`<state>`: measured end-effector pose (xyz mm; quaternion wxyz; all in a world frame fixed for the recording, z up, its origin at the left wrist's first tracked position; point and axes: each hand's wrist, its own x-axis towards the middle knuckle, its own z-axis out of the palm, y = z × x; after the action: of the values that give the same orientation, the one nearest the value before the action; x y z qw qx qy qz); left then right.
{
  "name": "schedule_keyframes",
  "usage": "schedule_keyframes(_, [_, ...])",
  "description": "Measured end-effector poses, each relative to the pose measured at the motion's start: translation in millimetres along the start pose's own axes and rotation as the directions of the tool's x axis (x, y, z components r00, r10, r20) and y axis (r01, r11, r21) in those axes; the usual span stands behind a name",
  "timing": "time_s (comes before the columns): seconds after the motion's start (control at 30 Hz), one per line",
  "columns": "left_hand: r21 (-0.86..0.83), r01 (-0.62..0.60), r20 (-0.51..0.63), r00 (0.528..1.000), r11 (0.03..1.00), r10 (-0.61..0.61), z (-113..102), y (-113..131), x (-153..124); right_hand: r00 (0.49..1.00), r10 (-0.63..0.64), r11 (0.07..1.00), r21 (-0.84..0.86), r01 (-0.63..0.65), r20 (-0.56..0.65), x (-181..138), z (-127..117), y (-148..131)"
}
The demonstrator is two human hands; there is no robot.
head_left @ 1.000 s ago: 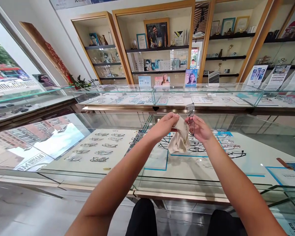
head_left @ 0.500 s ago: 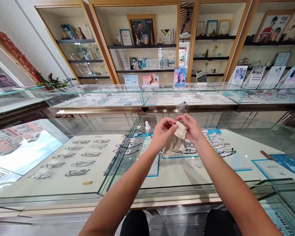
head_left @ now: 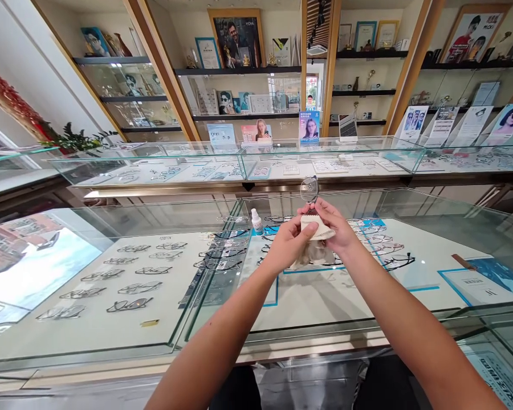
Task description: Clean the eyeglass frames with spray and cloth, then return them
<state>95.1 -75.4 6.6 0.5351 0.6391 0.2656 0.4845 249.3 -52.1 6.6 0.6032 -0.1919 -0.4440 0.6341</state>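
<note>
Found eyeglasses point(head_left: 309, 187) turned vertically above the glass display bench point(head_left: 316, 310). Found cloth point(head_left: 316, 228) pinched by closed left fingers point(head_left: 306, 232), eyeglasses apparently gripped by closed right fingers point(head_left: 328, 212), with contact partly hidden. Support the rim point(head_left: 301, 190) close to the cloth; press lightly, evenly, without twisting. Noted cream folds, zigzag cloth edge, round clear lens point(head_left: 308, 193), thin dark rim.

- 1 cam, on your head, facing fwd & down.
- Near: your forearms point(head_left: 235, 319) run up from the bottom edge; L hand point(head_left: 289, 244) & R hand point(head_left: 338, 226) approx. mid-pic.
- You look down thru the top of a glass counter point(head_left: 308, 310).
- Farther: 2nd glass case point(head_left: 346, 147), then wall shelves point(head_left: 239, 70) up top.
- Bottom: your knees point(head_left: 387, 384), close below cam.
- Wide view, ht. squeezed.
</note>
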Motion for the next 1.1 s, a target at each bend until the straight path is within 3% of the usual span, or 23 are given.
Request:
schedule_keyframes(0.27, [-0.284,0.092,0.1,0.993,0.954,-0.066,5,1,-6,0.998,-0.059,0.997,-0.039,0.06,0.016,-5,3,-10])
schedule_keyframes(0.57, [-0.258,0.128,0.131,0.987,0.958,-0.096,2,-10,-8,0.989,-0.048,0.995,-0.076,0.059,0.138,-9,2,-12])
schedule_keyframes(0.7, [-0.223,0.066,0.111,0.993,0.973,-0.042,-1,-11,-6,0.985,-0.045,0.993,-0.097,0.062,0.165,-8,2,-11])
schedule_keyframes(0.83, [-0.13,-0.028,0.046,0.998,0.991,0.035,-2,-7,-5,0.987,-0.039,0.997,-0.057,0.049,0.159,-8,4,-11])
schedule_keyframes(1.1, [-0.094,-0.03,-0.009,1.0,0.995,0.029,-4,-7,-2,0.991,0.002,0.999,-0.042,0.003,0.134,-5,2,-7])
